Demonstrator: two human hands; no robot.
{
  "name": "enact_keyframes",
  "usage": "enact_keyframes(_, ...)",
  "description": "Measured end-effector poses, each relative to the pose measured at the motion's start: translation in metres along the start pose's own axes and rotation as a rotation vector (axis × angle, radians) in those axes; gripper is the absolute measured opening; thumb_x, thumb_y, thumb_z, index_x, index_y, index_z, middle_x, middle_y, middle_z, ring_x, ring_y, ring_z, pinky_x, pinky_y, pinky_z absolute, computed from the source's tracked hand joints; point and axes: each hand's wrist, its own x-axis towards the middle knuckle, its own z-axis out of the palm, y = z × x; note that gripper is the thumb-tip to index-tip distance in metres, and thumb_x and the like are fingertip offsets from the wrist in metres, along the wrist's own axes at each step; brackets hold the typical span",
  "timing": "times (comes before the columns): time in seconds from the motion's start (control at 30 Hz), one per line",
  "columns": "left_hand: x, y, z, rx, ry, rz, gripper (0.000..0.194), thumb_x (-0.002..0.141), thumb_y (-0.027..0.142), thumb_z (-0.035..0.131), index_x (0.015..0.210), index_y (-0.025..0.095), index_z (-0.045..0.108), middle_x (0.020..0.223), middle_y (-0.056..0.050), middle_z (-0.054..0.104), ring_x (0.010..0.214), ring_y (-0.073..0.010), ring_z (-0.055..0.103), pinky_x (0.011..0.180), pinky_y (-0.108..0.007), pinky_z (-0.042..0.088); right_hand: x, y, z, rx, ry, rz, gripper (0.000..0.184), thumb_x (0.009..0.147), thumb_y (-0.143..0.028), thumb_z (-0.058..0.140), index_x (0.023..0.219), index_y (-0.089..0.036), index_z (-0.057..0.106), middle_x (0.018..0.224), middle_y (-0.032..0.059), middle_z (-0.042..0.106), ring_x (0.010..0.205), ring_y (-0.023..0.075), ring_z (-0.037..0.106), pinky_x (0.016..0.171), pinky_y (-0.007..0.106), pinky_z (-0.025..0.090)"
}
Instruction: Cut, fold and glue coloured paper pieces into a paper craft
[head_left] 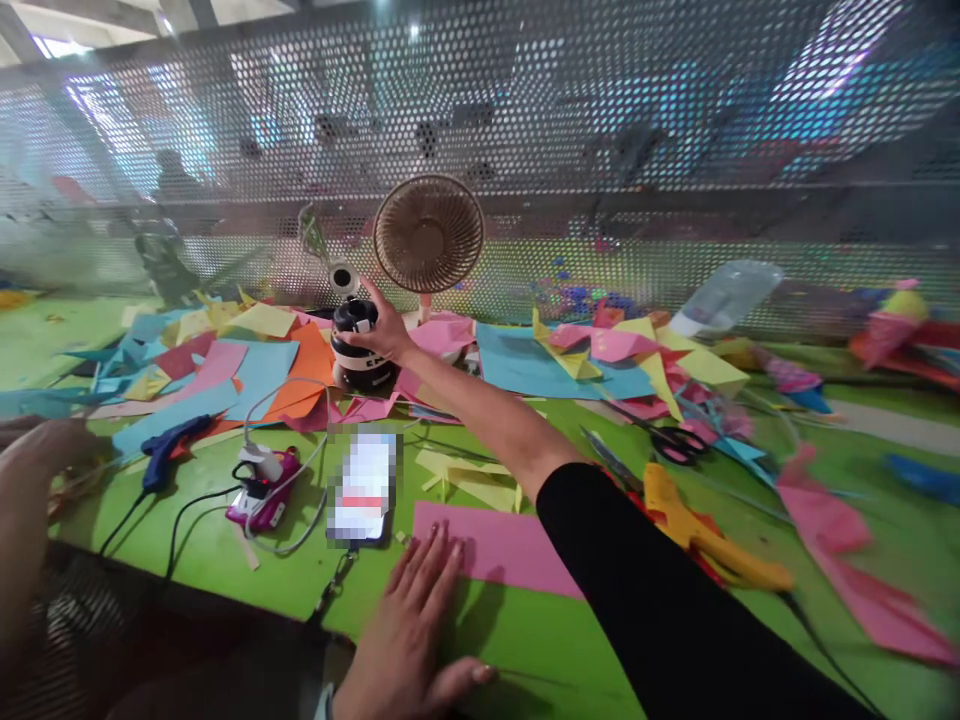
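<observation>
My right hand (382, 330), at the end of a black sleeve that crosses the view, is wrapped round the upper part of a black-and-white drink bottle (364, 372). The bottle stands upright among coloured papers. A round white cap with a dark centre (343, 279) shows above its top. My left hand (420, 625) lies palm down near the front edge, fingers stretched out and thumb apart. Its fingertips touch the left end of a pink paper sheet (502, 548). Just beyond that hand lies a phone (364, 490) with its screen lit and a strap attached.
A round fan (429, 235) stands behind the bottle, before a perforated metal screen (600, 130). A blue glue gun (169, 450) and a purple power strip (266, 490) with cables lie left. Scissors (679, 443) and a yellow glue gun (705, 535) lie right. Another person's arm (34, 480) enters left.
</observation>
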Motion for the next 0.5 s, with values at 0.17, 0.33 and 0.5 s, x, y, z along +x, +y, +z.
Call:
enact_keyframes(0.17, -0.006, -0.005, 0.001, -0.27, 0.057, -0.06, 0.077, 0.098, 0.055, 0.043, 0.161, 0.026, 0.009, 0.166, -0.012, 0.019, 0.153, -0.0317, 0.019, 0.122, -0.054, 0.024, -0.023, -0.045, -0.029, 0.061, 0.061, -0.021, 0.11, 0.06, -0.052, 0.082, 0.152, -0.026, 0.029, 0.146, 0.0114, 0.053, 0.137, 0.0358, 0.048, 0.115, 0.06, 0.036)
enact_keyframes(0.33, -0.006, 0.003, -0.003, -0.818, 0.253, -0.26, 0.066, 0.101, 0.038, 0.046, 0.16, 0.034, 0.015, 0.168, -0.007, 0.016, 0.154, -0.028, 0.017, 0.125, -0.051, 0.015, -0.058, -0.105, -0.065, 0.065, 0.108, -0.04, 0.113, 0.062, -0.054, 0.084, 0.154, -0.03, 0.025, 0.146, 0.0101, 0.053, 0.139, 0.036, 0.045, 0.115, 0.062, 0.034)
enact_keyframes(0.5, 0.018, 0.028, -0.02, -1.539, 0.589, -0.444, 0.077, 0.093, 0.052, 0.059, 0.158, 0.034, 0.022, 0.159, -0.012, 0.039, 0.148, -0.0301, 0.034, 0.119, -0.053, 0.03, -0.12, -0.166, -0.103, 0.018, 0.108, -0.056, 0.108, 0.066, -0.052, 0.083, 0.155, -0.029, 0.025, 0.136, 0.0093, 0.06, 0.13, 0.034, 0.054, 0.113, 0.06, 0.04)
